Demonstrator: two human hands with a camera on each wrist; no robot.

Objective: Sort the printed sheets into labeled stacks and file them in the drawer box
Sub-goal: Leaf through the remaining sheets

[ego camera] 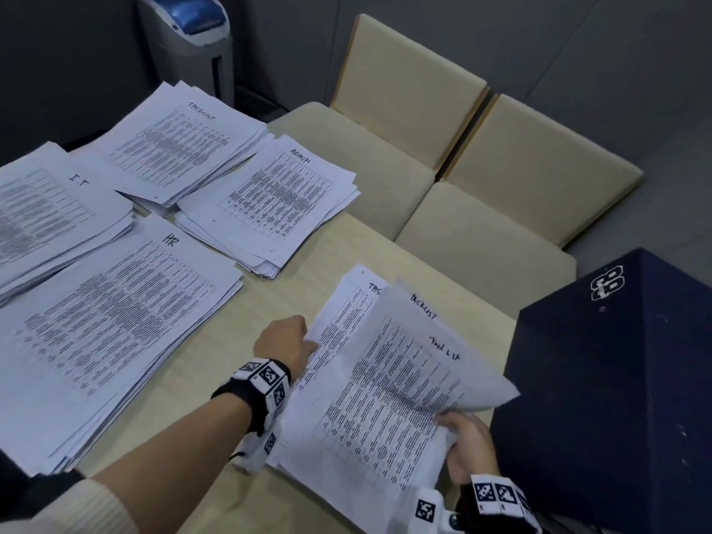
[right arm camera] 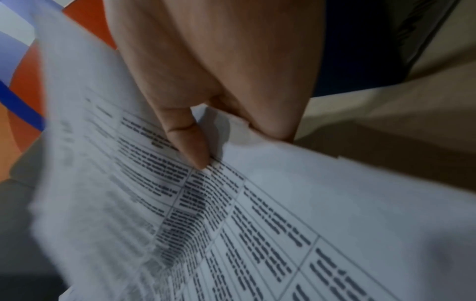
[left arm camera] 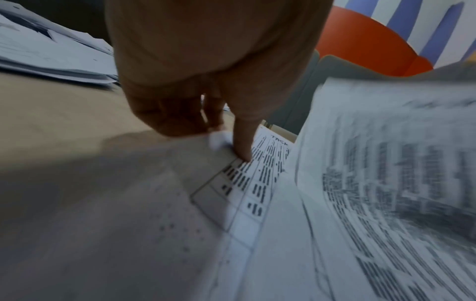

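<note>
The loose sheets [ego camera: 370,383] lie on the table [ego camera: 323,256] at its near right, between the two hands and just beside the dark box [ego camera: 616,398]. The left hand [ego camera: 283,341] sits at their left edge: the wrist view shows its thumb [left arm camera: 243,140] pressing down on the bottom sheet [left arm camera: 257,183] while the other fingers curl at that sheet's edge, so it holds the paper. The right hand [ego camera: 468,443] pinches the near right corner of the top sheets [ego camera: 408,383], which are lifted and curl up off the pile; its thumb [right arm camera: 190,142] lies on the printed face, fingers beneath.

The lifted pages carry handwritten headings reading roughly "TASKLIST", partly hidden. Four sorted stacks lie well apart to the left: "TASKLIST" [ego camera: 181,144] at the far side, "ADMIN" [ego camera: 277,202] to its right, "I T" [ego camera: 50,213] at the left edge, and "HR" [ego camera: 115,325] nearest. The box bears a white logo [ego camera: 608,283] too small to read.

Only the head view shows the stacks' labels, the box and the beige chairs [ego camera: 481,156] beyond the table. Only the wrist views show the thumbs' contact with the paper and an orange, blue and white shape [left arm camera: 373,40] behind; print there is blurred.
</note>
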